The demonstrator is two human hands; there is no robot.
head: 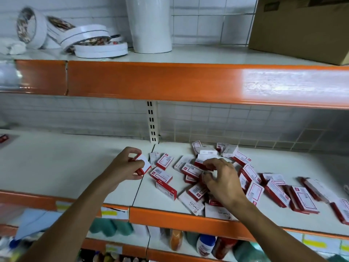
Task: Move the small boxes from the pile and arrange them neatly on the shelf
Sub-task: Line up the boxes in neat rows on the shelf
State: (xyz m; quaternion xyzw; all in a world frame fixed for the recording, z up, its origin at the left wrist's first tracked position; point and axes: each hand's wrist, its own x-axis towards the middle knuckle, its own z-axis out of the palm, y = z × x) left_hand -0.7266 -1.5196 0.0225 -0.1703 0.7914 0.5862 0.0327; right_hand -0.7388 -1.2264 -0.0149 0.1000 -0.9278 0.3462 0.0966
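Observation:
A loose pile of small red-and-white staple boxes point(251, 178) lies scattered over the middle and right of the white shelf point(66, 167). My left hand point(124, 165) grips a small stack of these boxes point(144, 164) just left of the pile, above the shelf seam. My right hand point(221, 178) hovers over the pile's middle, its fingertips pinching a red box point(204, 166) there. One more red box point(3, 138) lies alone at the shelf's far left edge.
The orange upper shelf edge point(170, 82) overhangs close above. On top stand white tape rolls point(90, 42), a white cylinder point(149, 23) and a cardboard box point(302, 29). A slotted upright point(153, 121) rises at the back. Bottles and goods fill the lower shelves point(188, 241).

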